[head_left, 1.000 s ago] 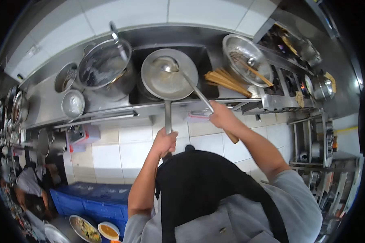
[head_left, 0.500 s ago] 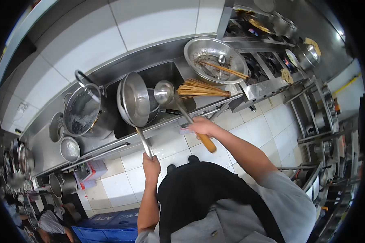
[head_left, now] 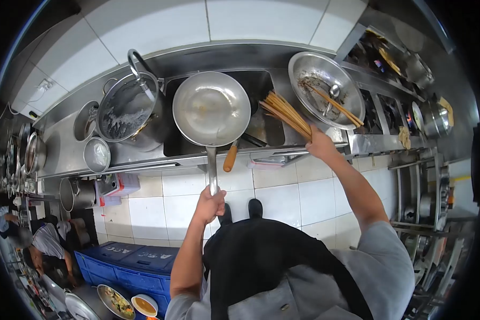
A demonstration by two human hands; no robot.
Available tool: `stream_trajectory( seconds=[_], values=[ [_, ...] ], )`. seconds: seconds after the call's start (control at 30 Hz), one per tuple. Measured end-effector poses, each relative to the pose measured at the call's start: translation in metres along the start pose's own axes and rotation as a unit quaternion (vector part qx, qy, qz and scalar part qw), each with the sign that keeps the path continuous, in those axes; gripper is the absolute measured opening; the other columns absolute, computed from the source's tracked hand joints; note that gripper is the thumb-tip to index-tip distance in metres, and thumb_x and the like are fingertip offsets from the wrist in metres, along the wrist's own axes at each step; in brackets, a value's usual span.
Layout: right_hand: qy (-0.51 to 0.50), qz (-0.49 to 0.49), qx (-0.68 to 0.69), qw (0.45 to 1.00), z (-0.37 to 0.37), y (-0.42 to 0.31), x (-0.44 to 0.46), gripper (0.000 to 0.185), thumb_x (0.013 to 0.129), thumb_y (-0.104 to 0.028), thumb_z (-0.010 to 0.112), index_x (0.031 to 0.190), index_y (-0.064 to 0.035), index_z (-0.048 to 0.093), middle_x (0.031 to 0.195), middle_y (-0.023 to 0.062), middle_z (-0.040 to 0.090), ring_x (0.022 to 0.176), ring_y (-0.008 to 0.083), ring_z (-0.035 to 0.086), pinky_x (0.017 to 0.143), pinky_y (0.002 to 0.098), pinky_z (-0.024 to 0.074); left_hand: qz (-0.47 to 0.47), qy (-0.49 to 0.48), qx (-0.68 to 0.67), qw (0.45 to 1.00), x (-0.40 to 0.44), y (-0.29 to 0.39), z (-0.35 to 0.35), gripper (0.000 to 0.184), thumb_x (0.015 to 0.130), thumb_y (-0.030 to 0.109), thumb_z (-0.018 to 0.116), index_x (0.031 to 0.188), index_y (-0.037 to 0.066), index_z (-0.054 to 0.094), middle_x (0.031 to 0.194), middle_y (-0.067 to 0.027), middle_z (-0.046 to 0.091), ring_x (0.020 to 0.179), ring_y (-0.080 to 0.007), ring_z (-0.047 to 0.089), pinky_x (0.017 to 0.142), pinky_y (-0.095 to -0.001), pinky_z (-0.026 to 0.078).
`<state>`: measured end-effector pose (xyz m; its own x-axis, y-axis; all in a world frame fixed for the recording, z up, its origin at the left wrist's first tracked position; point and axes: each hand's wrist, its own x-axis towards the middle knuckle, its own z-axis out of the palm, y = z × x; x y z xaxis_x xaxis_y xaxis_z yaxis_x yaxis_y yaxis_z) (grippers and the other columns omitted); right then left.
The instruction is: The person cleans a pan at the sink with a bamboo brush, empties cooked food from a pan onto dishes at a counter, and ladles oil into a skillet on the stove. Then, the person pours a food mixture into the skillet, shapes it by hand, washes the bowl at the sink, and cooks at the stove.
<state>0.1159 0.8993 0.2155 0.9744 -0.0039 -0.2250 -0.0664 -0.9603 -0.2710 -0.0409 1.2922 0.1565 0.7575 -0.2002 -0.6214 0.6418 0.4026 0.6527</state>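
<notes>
Head view | left hand, 6 o'clock of wok: closed round its metal handle; wok over sink | right hand: clamped on butt of bamboo brush, bristles toward 10 o'clock | steel bowl at brush's 1 o'clock, holding chopsticks, spoon

White rectangular tiles covered the wall behind the steel tabletop. Pale square tiles formed the floor before it; metal shelving stood to its right.
</notes>
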Motion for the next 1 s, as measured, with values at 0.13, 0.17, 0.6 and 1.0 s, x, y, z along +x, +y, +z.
stream_trajectory(
  seconds=[0.13,0.17,0.6,1.0],
  values=[
    [-0.012,-0.122,0.050,0.991,-0.035,-0.105,-0.029,0.072,0.079,-0.018,0.062,0.144,-0.0070,0.033,0.096,0.0287,0.066,0.093,0.0448,0.065,0.082,0.0502,0.0506,0.000,0.003,0.003,1.000,0.000,-0.001,0.004,0.016,0.094,0.005,0.058,0.094,0.008,0.042,0.062,-0.0014,0.042,0.044,-0.0104,0.037,0.037,-0.0265,0.029],
    [-0.073,-0.147,0.033,0.986,-0.038,-0.137,-0.030,0.071,0.079,-0.019,0.062,0.144,-0.0071,0.034,0.093,0.0280,0.067,0.091,0.0439,0.066,0.082,0.0497,0.0514,-0.005,0.000,-0.004,1.000,0.002,-0.002,0.002,0.016,0.093,0.005,0.058,0.093,0.008,0.043,0.062,-0.0017,0.043,0.043,-0.0108,0.039,0.037,-0.0270,0.030],
    [-0.223,-0.082,-0.086,0.968,0.014,-0.265,0.052,0.036,0.081,-0.017,0.066,0.112,0.0018,0.063,0.089,0.0231,0.070,0.087,0.0320,0.071,0.077,0.0450,0.0564,-0.042,-0.059,-0.027,0.997,-0.012,-0.005,-0.008,0.018,0.094,0.007,0.059,0.094,0.008,0.041,0.062,-0.0023,0.044,0.043,-0.0100,0.040,0.036,-0.0276,0.033],
    [-0.191,-0.112,-0.213,0.952,0.018,-0.255,0.055,0.033,0.079,-0.020,0.066,0.104,0.0006,0.067,0.103,0.0215,0.069,0.098,0.0318,0.068,0.086,0.0438,0.0535,-0.040,-0.069,-0.006,0.997,-0.010,0.006,-0.009,0.019,0.092,0.006,0.059,0.091,0.009,0.040,0.061,-0.0010,0.043,0.045,-0.0088,0.039,0.037,-0.0267,0.032]
  ],
)
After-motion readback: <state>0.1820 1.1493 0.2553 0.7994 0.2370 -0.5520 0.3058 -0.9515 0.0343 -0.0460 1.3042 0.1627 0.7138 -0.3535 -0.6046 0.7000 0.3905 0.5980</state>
